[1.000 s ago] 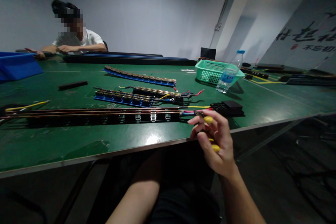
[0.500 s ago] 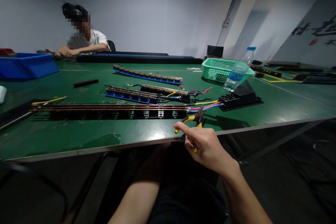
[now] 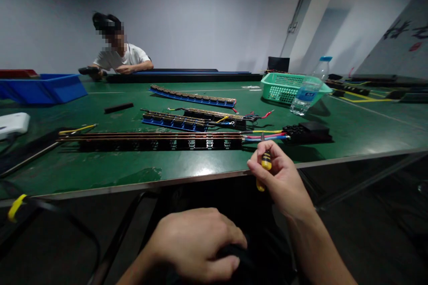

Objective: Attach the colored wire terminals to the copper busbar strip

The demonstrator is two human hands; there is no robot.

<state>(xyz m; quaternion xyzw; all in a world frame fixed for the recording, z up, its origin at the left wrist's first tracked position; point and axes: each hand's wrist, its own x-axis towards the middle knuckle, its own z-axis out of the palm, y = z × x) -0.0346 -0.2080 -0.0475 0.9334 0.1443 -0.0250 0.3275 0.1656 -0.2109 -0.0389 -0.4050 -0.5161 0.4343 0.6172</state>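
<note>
My right hand (image 3: 281, 178) is closed around the yellow-and-black handles of the pliers (image 3: 266, 161), at the table's front edge. Their dark jaws point away from me, close to the red, blue and yellow wires (image 3: 269, 134). These wires run between a long black rail with copper strips (image 3: 160, 138) and a black block (image 3: 307, 132). Low in front of my body, my left hand (image 3: 200, 242) hovers over my lap, thumb apart from the loosely bent fingers. Nothing shows in it.
Shorter blue-based strips (image 3: 192, 98) and a wired black strip (image 3: 217, 115) lie farther back. A green basket (image 3: 281, 91) and a water bottle (image 3: 302, 95) stand right. Blue bins (image 3: 63, 87) are at left. Across the table sits a person (image 3: 123, 55).
My left hand has come up into view from below the table edge. My right hand has turned and shifted right with the pliers, whose handles are now closer together. The view has swung left.
</note>
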